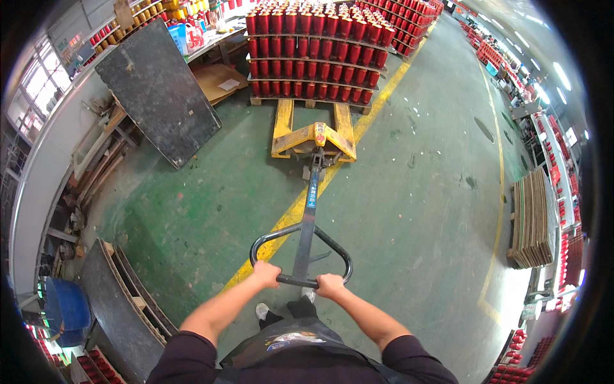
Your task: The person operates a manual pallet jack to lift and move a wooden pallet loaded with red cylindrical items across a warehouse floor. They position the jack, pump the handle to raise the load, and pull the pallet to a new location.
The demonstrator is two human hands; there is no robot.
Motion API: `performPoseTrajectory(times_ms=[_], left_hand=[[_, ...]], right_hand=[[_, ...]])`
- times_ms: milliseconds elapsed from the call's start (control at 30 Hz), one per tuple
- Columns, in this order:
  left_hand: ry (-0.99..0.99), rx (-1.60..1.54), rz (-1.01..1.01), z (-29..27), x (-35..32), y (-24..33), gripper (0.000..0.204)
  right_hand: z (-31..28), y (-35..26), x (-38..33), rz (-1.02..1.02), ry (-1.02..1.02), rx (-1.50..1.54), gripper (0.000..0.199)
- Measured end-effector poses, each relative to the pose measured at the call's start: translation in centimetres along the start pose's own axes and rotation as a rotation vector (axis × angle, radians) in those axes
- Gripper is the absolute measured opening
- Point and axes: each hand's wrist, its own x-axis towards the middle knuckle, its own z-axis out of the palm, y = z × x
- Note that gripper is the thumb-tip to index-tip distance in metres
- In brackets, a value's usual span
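Both my hands grip the black loop handle of a yellow pallet jack. My left hand is closed round the left end of its crossbar, and my right hand is closed round the right end. From the handle a dark shaft with a blue label runs forward to the jack's body. The jack's forks reach toward a pallet stacked in several layers with shiny red cylinders. How far the forks go under the pallet is hidden by the load.
A dark board leans at the far left beside a workbench. Flat panels and a blue bin stand at near left. Stacked brown sheets are at right. Yellow lines mark the green floor.
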Motion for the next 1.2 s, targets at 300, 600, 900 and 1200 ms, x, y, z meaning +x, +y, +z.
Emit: performPoseTrajectory(times_ms=[300,600,900,1200], left_hand=[[0.977,0.062,-0.033,-27.1,3.6,-1.8,0.010],[0.631,-0.043,-0.021,-0.3,-1.1,1.5,0.016],[0.131,0.000,0.000,-8.5,0.6,-1.0,0.028],[0.920,0.068,-0.032,-22.7,3.6,-0.6,0.009]], right_hand=[[-28.0,0.1,4.6,-0.016,0.831,-0.107,0.018],[-1.4,-0.2,-0.8,-0.087,0.591,-0.069,0.010],[-9.0,0.7,0.7,0.022,0.129,-0.187,0.017],[-24.1,1.1,3.9,-0.062,0.844,-0.201,0.013]])
